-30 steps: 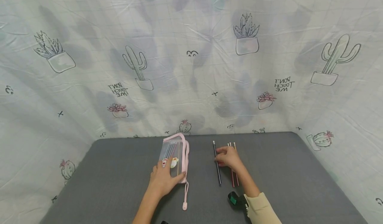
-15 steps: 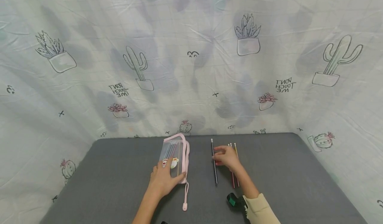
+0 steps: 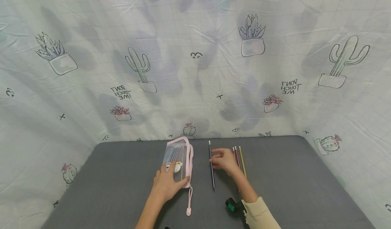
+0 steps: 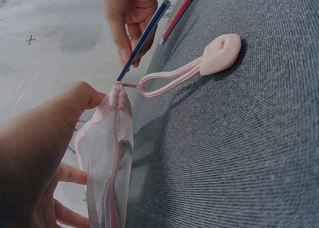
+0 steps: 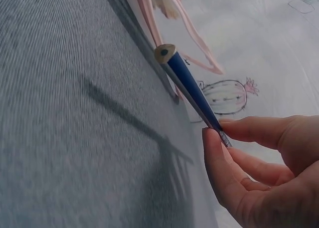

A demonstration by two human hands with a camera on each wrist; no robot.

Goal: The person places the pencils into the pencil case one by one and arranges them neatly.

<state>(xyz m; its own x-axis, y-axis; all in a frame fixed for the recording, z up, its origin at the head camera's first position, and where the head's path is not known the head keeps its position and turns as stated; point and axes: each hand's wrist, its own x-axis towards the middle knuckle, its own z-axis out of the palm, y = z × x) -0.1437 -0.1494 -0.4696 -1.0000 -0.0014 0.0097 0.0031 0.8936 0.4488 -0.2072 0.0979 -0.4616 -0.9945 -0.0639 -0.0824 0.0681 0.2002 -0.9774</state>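
My left hand (image 3: 166, 184) rests on a clear pencil case (image 3: 187, 159) with pink edging, its fingers spread over the sticker and its thumb at the zipper side. Several pencils show through the clear face. Between thumb and fingertips, my right hand (image 3: 225, 161) pinches a dark blue pencil (image 3: 212, 175) with a white eraser at its far end. The near end is flat and unsharpened in the right wrist view, where the blue pencil (image 5: 192, 91) stands off the cloth above its shadow. Red pencils (image 3: 237, 157) and a yellow pencil (image 3: 242, 160) lie beside the right hand, partly hidden by the arm.
A grey cloth-covered table (image 3: 116, 188) lies under everything. From the case's near corner trails a pink zipper cord (image 3: 189, 201) with a pink tab. A white curtain (image 3: 171, 69) printed with cacti hangs behind the table. A black device (image 3: 233, 204) sits at the right wrist.
My right hand has carried the dark blue pencil left, toward the pencil case and away from the other pencils, more of which now show. The left hand and the case stay in place.
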